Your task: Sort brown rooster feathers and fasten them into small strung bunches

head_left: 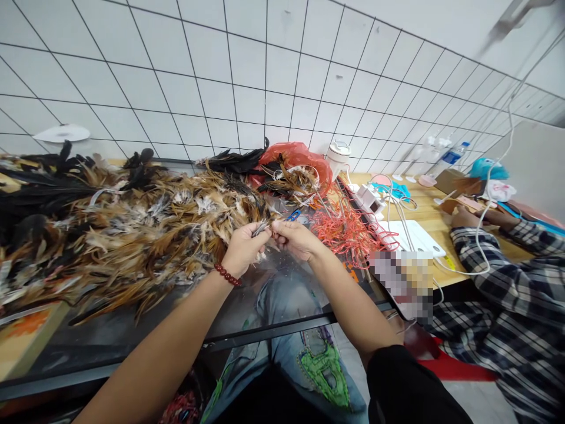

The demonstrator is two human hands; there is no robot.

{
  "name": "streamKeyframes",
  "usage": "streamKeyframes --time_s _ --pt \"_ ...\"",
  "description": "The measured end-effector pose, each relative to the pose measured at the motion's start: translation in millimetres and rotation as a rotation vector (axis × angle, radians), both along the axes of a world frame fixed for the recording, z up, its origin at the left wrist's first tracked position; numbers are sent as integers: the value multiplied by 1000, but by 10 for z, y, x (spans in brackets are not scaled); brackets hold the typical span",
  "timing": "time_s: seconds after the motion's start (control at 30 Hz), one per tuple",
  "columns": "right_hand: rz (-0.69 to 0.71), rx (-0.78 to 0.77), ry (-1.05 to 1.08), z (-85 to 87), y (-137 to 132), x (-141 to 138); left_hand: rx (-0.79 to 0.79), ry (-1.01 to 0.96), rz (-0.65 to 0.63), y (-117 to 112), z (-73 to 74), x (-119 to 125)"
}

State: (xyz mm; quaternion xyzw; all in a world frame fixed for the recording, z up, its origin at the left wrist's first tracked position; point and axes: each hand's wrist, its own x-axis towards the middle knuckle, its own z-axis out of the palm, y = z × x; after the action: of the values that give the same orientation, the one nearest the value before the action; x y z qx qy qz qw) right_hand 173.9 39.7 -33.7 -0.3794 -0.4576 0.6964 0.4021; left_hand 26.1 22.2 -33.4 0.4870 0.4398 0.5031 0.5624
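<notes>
Above the dark, see-through tabletop my two hands meet. My left hand, with a dark red bead bracelet at the wrist, is closed on a small bunch of feathers. Right beside it, my right hand has thumb and fingers pinched together; what lies between them is too small to name. A blue-handled tool, perhaps thread snips, lies just behind the right hand. To the left spreads a large heap of brown, white and black feathers.
A tangle of red cords lies to the right. Behind stand a red plastic bag with feathers and a white lidded cup. Farther right are a power strip, white cables and a co-worker in a plaid sleeve. A grid panel backs the table.
</notes>
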Motion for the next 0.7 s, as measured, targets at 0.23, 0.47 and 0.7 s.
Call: streamKeyframes --time_s 0.23,0.47,0.7 --pt "-50 -19 4 24 14 42 -49 -89 11 42 -28 -15" --pt "-78 -19 -58 -2 16 12 -68 -30 7 31 -27 -1" --pt "-135 19 -109 -29 42 21 29 86 47 36 -64 -20"
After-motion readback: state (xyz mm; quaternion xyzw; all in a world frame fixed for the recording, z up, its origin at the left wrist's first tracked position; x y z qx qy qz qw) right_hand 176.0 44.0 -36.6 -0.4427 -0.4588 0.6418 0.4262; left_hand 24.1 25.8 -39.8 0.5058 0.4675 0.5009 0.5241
